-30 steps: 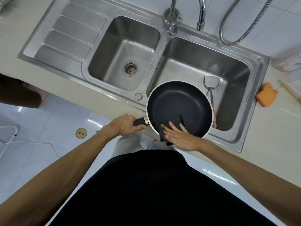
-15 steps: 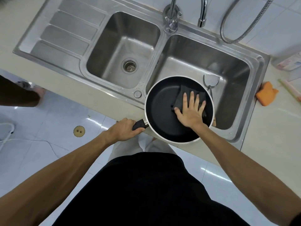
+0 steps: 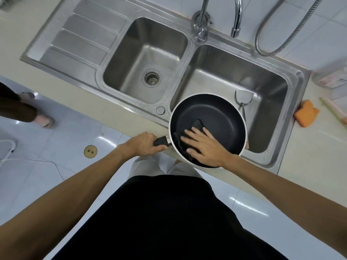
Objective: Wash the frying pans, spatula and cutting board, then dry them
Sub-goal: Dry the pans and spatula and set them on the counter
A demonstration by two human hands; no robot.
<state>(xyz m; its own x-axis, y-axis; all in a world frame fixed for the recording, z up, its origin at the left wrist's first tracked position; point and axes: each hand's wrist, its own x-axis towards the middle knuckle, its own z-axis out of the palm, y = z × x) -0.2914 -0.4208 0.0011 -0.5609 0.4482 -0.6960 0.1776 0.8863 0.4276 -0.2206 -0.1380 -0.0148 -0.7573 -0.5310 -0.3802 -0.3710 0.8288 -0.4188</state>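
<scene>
A black frying pan point(image 3: 221, 117) with a white rim sits over the near edge of the right sink basin point(image 3: 262, 85). My left hand point(image 3: 144, 144) is closed around the pan's black handle point(image 3: 161, 142). My right hand point(image 3: 203, 145) lies flat inside the pan, fingers spread, pressing a dark cloth point(image 3: 196, 126) against the pan's near-left inner side. A metal spatula point(image 3: 243, 98) lies in the right basin just behind the pan, with its handle running under the pan's rim.
The left basin point(image 3: 131, 53) with a drain and the ribbed drainboard point(image 3: 78, 40) are to the left. Two taps point(image 3: 201, 21) and a hose stand behind. An orange sponge point(image 3: 306, 116) lies on the counter at right. Another person's feet point(image 3: 42, 119) stand on the floor at left.
My right hand and the cloth slid from the pan's near rim up to its middle, then back toward the near-left side. My left hand kept hold of the handle.
</scene>
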